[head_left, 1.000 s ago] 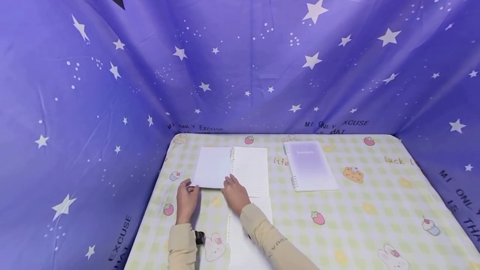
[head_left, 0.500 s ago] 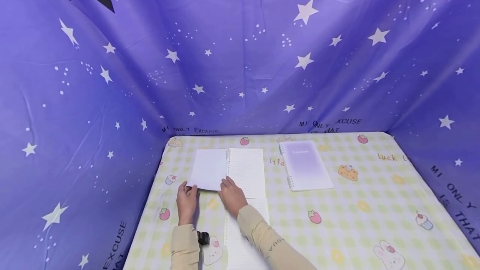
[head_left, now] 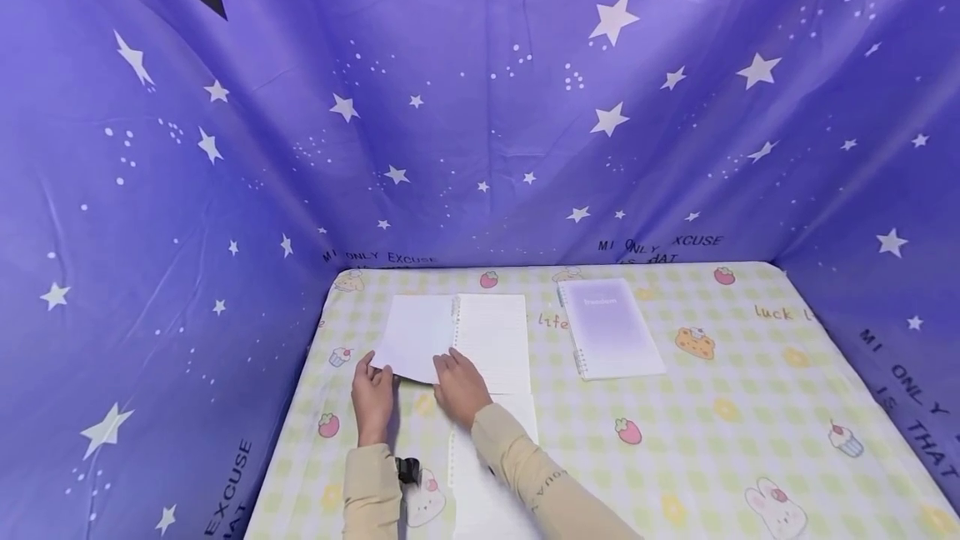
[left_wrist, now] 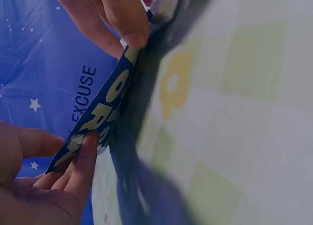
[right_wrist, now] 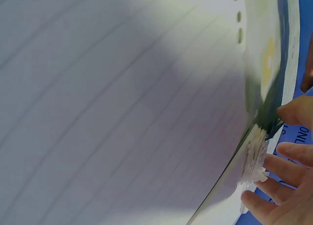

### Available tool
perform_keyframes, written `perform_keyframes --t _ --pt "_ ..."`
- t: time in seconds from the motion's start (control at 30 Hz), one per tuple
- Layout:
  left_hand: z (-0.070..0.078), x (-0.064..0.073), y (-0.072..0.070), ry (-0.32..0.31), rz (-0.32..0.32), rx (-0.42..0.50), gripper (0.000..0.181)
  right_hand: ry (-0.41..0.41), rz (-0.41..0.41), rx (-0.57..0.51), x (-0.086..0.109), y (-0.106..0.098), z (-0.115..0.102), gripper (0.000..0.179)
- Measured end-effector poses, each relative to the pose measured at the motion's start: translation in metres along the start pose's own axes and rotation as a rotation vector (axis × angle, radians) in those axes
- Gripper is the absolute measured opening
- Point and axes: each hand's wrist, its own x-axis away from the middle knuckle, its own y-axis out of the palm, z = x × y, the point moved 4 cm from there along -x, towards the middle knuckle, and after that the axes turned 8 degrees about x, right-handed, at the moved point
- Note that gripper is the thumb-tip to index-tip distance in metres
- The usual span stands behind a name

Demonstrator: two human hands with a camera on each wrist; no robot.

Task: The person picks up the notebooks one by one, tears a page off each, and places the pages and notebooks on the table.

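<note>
An open ring-bound notebook (head_left: 416, 336) lies on the left part of the table. Its left side is a plain white face, and a lined page (head_left: 492, 332) lies right of the binding. My left hand (head_left: 372, 401) pinches the near left corner, between thumb and fingers. The left wrist view shows the dark blue cover (left_wrist: 90, 120) with pale yellow letters, raised off the cloth. At the near edge beside the binding, my right hand (head_left: 460, 388) pinches the cover. In the right wrist view, the fingers of that right hand (right_wrist: 288, 171) are close to the clear rings (right_wrist: 257, 159).
Lined paper with punched holes (head_left: 480, 498) lies nearer, partly under the right sleeve. A purple notebook (head_left: 611, 327) rests closed to the right. A checked cloth (head_left: 570, 457) covers the table, and a purple starry curtain (head_left: 487, 107) encloses its back and sides.
The near edge of the cover has risen slightly and shows more of its dark underside. My right hand has shifted a little left along that edge. The head view has shifted slightly.
</note>
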Motion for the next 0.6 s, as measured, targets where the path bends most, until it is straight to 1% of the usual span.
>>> perform_keyframes --t 0.1,0.2,0.3,0.47,0.6 --pt "0.008 0.0 0.002 0.036 0.017 0.009 0.048 -0.018 0.083 0.011 -0.001 -0.001 -0.001 0.041" --pt "0.017 0.001 0.005 0.07 0.014 0.039 0.047 -0.02 0.12 0.005 -0.003 -0.003 -0.003 0.041" --pt "0.024 0.003 0.008 0.093 0.005 0.062 0.047 -0.018 0.123 -0.013 -0.004 -0.003 -0.006 0.04" --pt "0.032 0.007 0.01 0.106 -0.009 0.069 0.047 0.006 0.064 -0.057 -0.008 -0.006 -0.007 0.039" --pt "0.037 0.011 0.014 0.105 -0.021 0.094 0.047 0.006 0.05 -0.058 -0.008 -0.01 -0.004 0.038"
